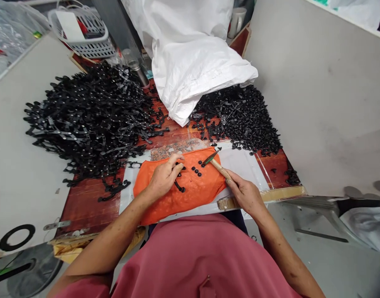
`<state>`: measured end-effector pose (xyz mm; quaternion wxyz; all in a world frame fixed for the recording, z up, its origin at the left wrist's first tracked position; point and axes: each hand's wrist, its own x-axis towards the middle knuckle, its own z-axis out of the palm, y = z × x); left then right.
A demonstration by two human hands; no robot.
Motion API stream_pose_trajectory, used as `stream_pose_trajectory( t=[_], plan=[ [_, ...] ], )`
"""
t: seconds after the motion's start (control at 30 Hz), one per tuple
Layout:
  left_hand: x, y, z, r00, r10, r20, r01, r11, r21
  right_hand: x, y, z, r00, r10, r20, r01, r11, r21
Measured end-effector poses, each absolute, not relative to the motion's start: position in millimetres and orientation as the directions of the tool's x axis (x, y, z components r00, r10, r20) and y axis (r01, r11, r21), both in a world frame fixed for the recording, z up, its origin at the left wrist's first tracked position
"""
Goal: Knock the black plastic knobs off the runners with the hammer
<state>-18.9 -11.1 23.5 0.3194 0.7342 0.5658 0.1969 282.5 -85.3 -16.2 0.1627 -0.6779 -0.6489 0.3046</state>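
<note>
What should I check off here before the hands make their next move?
1. Hammer held by its handle: ok, the right hand is closed around it.
2. Left hand out from under the hammer's head: ok, there is a gap between them.
3. Orange cloth beneath the small parts: ok, though its surface is wrinkled.
4. Black buttons free of the fingers: ok for the loose group between left hand and hammer.
5. Left fingertips firmly gripping a black piece: cannot tell, the fingers partly cover what is there.
6. White bag off the cloth: ok, its lower tip ends short of it.
</note>
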Motion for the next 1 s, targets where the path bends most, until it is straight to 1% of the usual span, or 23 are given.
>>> stream_pose_trajectory(
  t=[0.07, 0.17, 0.3, 0.4, 0.53, 0.87, 1.0],
  plan=[
    [-15.0, -9.8, 19.0, 0.284, 0.956, -0.070, 0.740, -0.172, 0.651, 281.2, -85.1, -14.4, -0.026, 0.978, -0.209, 0.793, -0.107, -0.599],
    [-5.9, -8.1, 15.1, 0.262, 0.961, -0.092, 0.838, -0.180, 0.515, 280.3, -84.8, -14.2, -0.016, 0.978, -0.208, 0.812, -0.108, -0.573],
    [7.4, -4.5, 18.4, 0.235, 0.952, -0.194, 0.932, -0.164, 0.324, 280.5, -84.7, -16.4, -0.017, 0.979, -0.205, 0.831, -0.100, -0.548],
    [14.9, -0.1, 21.6, 0.196, 0.946, -0.258, 0.963, -0.136, 0.233, 280.5, -85.0, -17.2, -0.024, 0.981, -0.193, 0.839, -0.085, -0.538],
    [21.0, 5.3, 22.3, 0.175, 0.939, -0.296, 0.977, -0.130, 0.168, 279.7, -85.6, -16.2, -0.028, 0.984, -0.174, 0.847, -0.069, -0.528],
    [26.5, 7.1, 24.3, 0.164, 0.928, -0.335, 0.986, -0.149, 0.070, 279.2, -85.2, -13.8, -0.018, 0.984, -0.178, 0.851, -0.078, -0.519],
    [29.5, 5.1, 25.3, 0.165, 0.923, -0.348, 0.986, -0.153, 0.063, 280.5, -84.6, -14.7, -0.025, 0.982, -0.187, 0.847, -0.079, -0.526]
  ],
)
